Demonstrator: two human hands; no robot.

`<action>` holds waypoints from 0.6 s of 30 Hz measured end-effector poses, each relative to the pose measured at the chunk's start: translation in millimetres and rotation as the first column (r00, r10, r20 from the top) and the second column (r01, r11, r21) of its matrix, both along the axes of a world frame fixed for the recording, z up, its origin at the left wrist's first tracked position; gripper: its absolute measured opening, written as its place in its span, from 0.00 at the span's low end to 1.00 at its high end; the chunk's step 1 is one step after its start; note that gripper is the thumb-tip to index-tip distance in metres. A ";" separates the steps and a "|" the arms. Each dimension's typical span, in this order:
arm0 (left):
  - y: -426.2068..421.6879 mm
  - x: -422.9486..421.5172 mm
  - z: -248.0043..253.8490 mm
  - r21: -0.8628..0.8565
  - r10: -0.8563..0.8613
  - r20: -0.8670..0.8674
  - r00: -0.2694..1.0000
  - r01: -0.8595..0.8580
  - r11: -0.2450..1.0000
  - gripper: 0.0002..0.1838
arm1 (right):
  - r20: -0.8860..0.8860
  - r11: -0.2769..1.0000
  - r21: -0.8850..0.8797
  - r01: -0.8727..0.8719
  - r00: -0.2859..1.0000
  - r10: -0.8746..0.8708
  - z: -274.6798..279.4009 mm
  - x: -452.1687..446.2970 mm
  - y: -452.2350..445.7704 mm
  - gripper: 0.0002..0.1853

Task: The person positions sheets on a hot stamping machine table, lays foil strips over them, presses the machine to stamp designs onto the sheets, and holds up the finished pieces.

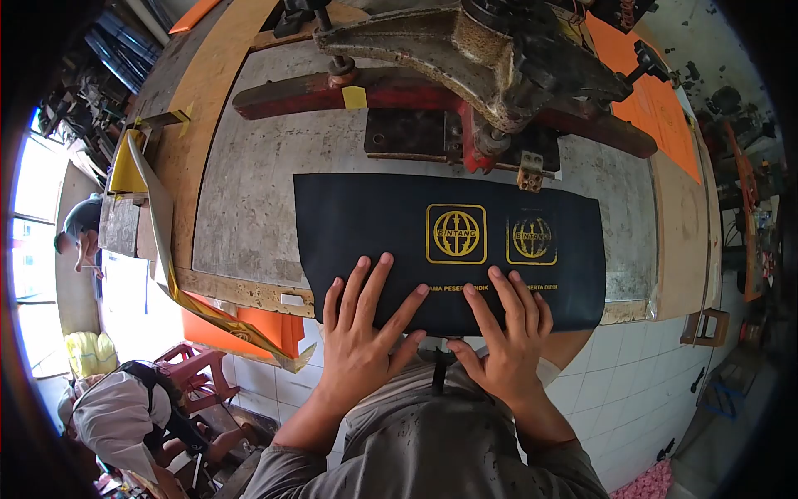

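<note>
A dark navy sheet (366,216) lies across the front of a grey metal bed, its near edge close to my body. Two gold globe emblems reading BINTANG are printed on it; the left emblem (455,234) looks full, the right emblem (532,238) patchy. Gold lettering runs beneath them. My left hand (357,333) rests on the sheet's near edge, fingers spread. To its right, my right hand (507,333) also lies on the sheet with fingers stretched out, partly covering the lettering. Both thumbs sit at the near edge.
A heavy press arm (432,58) with a red crossbar (291,96) stands over the metal bed (249,158). Gold foil (166,258) hangs at the left, above orange sheets (241,324). Another orange sheet (648,108) lies back right. A person (125,416) bends down at lower left.
</note>
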State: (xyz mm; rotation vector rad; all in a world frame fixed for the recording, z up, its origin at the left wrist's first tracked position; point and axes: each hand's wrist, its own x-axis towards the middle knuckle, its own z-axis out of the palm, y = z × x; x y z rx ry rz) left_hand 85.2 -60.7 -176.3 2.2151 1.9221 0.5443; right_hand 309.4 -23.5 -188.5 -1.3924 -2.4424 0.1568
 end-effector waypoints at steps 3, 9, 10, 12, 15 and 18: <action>-2.3 2.1 3.5 0.010 0.016 -0.010 1.000 -0.015 1.000 0.29 | -0.018 1.000 0.000 0.001 1.000 -0.001 -1.3 1.4 -2.7 0.32; -7.9 9.0 8.3 0.046 0.023 0.079 0.997 -0.027 0.999 0.30 | -0.032 1.000 0.015 -0.012 0.999 0.012 -12.1 12.1 -20.5 0.28; -7.0 10.5 6.9 0.054 0.017 0.093 0.996 -0.022 0.998 0.30 | -0.032 1.000 0.025 -0.008 0.999 0.009 -14.1 13.0 -23.3 0.28; 3.7 15.0 5.6 0.062 0.035 0.087 0.996 -0.041 0.997 0.33 | -0.040 0.999 0.042 -0.009 0.999 0.011 -18.9 15.5 -28.4 0.27; 14.1 21.1 6.1 0.045 0.078 0.044 0.996 -0.079 0.996 0.35 | -0.056 0.998 0.060 -0.016 0.998 0.019 -25.4 19.3 -30.7 0.26; 17.9 26.5 10.4 0.009 0.106 -0.005 0.994 -0.106 0.994 0.35 | -0.056 0.998 0.066 -0.017 0.998 0.020 -28.3 20.2 -31.0 0.26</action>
